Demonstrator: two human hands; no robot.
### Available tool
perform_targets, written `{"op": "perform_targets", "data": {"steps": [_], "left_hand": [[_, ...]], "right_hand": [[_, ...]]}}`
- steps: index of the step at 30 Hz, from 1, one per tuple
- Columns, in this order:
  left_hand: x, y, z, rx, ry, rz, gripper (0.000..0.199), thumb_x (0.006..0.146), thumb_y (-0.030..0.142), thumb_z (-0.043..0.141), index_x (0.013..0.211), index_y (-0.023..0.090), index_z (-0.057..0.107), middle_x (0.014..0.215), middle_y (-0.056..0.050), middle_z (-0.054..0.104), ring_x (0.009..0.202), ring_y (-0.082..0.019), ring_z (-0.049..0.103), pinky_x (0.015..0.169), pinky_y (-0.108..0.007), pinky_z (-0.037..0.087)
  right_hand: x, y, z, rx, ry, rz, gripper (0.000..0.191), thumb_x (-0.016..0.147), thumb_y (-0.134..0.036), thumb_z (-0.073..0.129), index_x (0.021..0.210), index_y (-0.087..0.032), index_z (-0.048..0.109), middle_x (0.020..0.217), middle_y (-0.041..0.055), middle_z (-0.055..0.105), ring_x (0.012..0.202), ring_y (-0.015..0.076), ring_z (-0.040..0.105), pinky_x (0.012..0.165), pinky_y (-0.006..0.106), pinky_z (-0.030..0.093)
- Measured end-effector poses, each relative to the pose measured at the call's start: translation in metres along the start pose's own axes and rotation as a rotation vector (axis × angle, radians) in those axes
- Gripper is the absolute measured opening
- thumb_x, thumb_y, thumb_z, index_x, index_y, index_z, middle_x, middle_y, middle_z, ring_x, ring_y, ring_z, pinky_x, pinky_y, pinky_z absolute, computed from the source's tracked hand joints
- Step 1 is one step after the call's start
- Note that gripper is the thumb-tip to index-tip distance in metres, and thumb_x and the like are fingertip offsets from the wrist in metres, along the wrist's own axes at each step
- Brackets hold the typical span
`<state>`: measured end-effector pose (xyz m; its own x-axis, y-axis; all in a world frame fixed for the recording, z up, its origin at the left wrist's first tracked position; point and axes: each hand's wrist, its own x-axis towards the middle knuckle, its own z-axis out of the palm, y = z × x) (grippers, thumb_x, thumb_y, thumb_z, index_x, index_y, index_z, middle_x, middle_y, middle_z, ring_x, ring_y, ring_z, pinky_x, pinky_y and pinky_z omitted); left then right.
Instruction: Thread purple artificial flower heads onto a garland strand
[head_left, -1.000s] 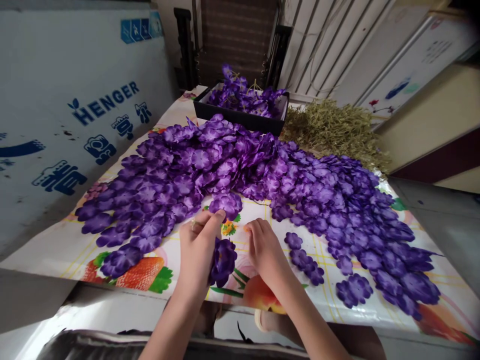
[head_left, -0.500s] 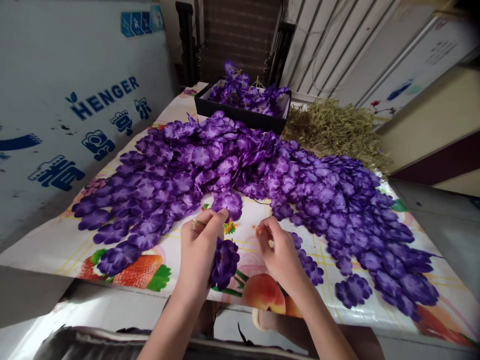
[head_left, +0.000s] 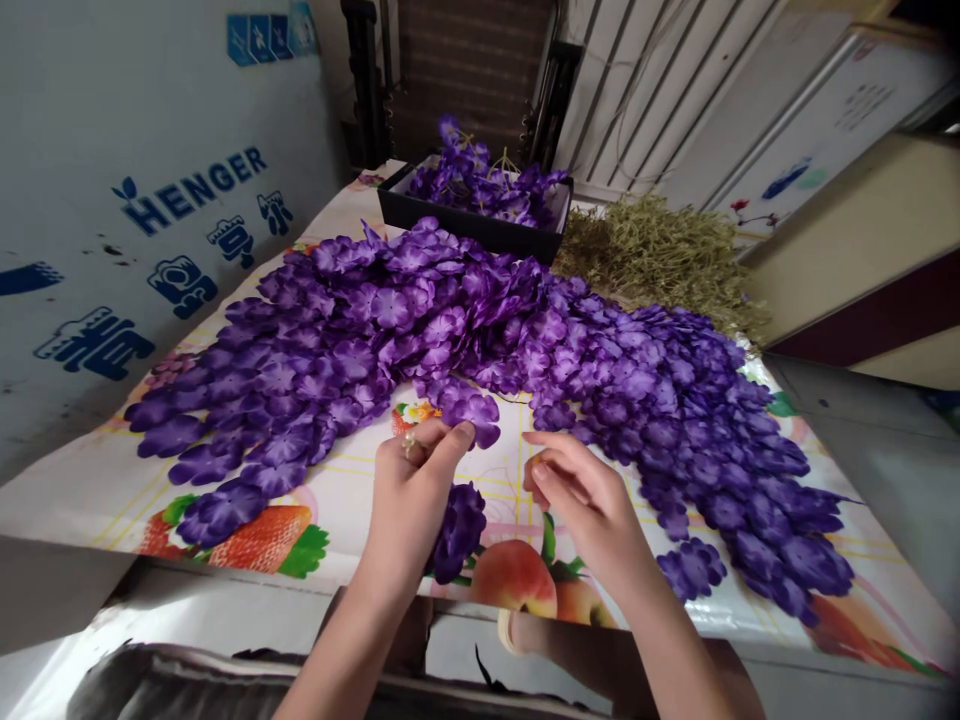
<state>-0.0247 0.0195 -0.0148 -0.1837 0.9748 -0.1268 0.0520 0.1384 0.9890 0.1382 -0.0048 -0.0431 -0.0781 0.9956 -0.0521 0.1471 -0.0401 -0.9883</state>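
- The left hand [head_left: 409, 500] is pressed together, its thumb and forefinger pinching the edge of a purple cloth flower [head_left: 466, 410], which droops softly past the fingertips.
- A ring [head_left: 409, 446] sits on a finger of that hand.
- A tight bunch of purple flowers [head_left: 459, 533] hangs just beside the left palm, above the counter. The hand hides how the bunch is held.
- The right hand [head_left: 589, 505] is half curled, near the left hand and not touching it. Its thumb and forefinger close around a tiny orange bit [head_left: 534, 466], too small to tell what it is.
- The cloth flowers look very light, thin and limp, and their petals will likely fold and snag on one another. The firmest place to take hold is probably the middle of each flower, not the floppy petal edge.
- A broad heap of loose flowers [head_left: 450, 330] curves around both hands on a fruit-printed sheet [head_left: 90, 505] covering the counter [head_left: 480, 610].
- A small cluster of flowers [head_left: 691, 568] lies apart, right of the right hand.
- Beyond the heap sit a black tray [head_left: 465, 235] holding more flowers [head_left: 480, 190] and a pile of dried grass [head_left: 652, 260].
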Motion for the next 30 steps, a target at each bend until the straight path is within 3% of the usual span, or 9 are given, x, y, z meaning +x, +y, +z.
{"op": "perform_targets", "data": {"steps": [4,8,13,18,24,27,30], "left_hand": [[-0.004,0.001,0.007,0.000,-0.050,-0.016,0.035,0.076,0.027,0.058,0.047,0.020,0.041,0.045,0.005,0.034,0.046,-0.010,0.029,0.046,-0.026,0.021],[-0.009,0.001,0.015,0.049,-0.134,-0.002,0.036,0.077,0.028,0.056,0.048,0.021,0.036,0.048,0.006,0.027,0.046,-0.010,0.024,0.046,-0.027,0.018],[-0.015,-0.001,0.024,0.168,-0.228,0.056,0.039,0.081,0.030,0.054,0.053,0.021,0.028,0.056,0.005,0.020,0.051,-0.011,0.023,0.049,-0.028,0.017],[-0.019,-0.003,0.031,0.215,-0.300,0.064,0.037,0.082,0.033,0.052,0.053,0.021,0.032,0.056,0.005,0.023,0.053,-0.011,0.026,0.050,-0.027,0.019],[-0.020,-0.003,0.038,0.223,-0.334,0.072,0.036,0.083,0.032,0.052,0.054,0.021,0.032,0.057,0.005,0.023,0.053,-0.011,0.026,0.050,-0.027,0.019],[-0.019,-0.003,0.041,0.230,-0.332,0.090,0.037,0.083,0.032,0.052,0.054,0.021,0.031,0.057,0.005,0.024,0.053,-0.011,0.026,0.050,-0.027,0.019],[-0.019,-0.003,0.042,0.221,-0.335,0.089,0.038,0.082,0.032,0.053,0.053,0.021,0.031,0.056,0.005,0.025,0.052,-0.012,0.026,0.050,-0.027,0.019]], "right_hand": [[-0.010,-0.008,-0.005,0.256,0.001,0.019,0.005,0.090,-0.027,0.056,0.090,-0.022,0.057,0.061,-0.0043,0.057,0.055,0.0107,0.053,0.051,0.023,0.042],[-0.019,-0.012,-0.011,0.459,0.002,0.074,0.009,0.085,-0.026,0.064,0.088,-0.021,0.059,0.061,-0.0032,0.060,0.057,0.0114,0.056,0.052,0.023,0.043],[-0.023,-0.010,-0.022,0.427,0.101,0.027,0.007,0.086,-0.026,0.063,0.082,-0.021,0.060,0.059,-0.0047,0.056,0.054,0.0088,0.049,0.054,0.022,0.039],[-0.022,-0.002,-0.029,0.429,0.117,-0.042,0.006,0.082,-0.023,0.066,0.078,-0.020,0.063,0.092,0.0025,0.060,0.075,0.0140,0.058,0.061,0.026,0.048],[-0.022,0.001,-0.032,0.422,0.237,-0.030,0.005,0.087,-0.026,0.063,0.091,-0.023,0.061,0.064,-0.0052,0.057,0.048,0.0075,0.051,0.050,0.023,0.041],[-0.021,-0.002,-0.034,0.476,0.221,-0.021,0.010,0.087,-0.032,0.062,0.086,-0.022,0.062,0.059,-0.0057,0.055,0.040,0.0067,0.047,0.042,0.021,0.037],[-0.020,-0.006,-0.037,0.536,0.150,-0.020,0.015,0.083,-0.035,0.066,0.084,-0.020,0.065,0.061,-0.0030,0.058,0.044,0.0098,0.053,0.043,0.024,0.042]]}}
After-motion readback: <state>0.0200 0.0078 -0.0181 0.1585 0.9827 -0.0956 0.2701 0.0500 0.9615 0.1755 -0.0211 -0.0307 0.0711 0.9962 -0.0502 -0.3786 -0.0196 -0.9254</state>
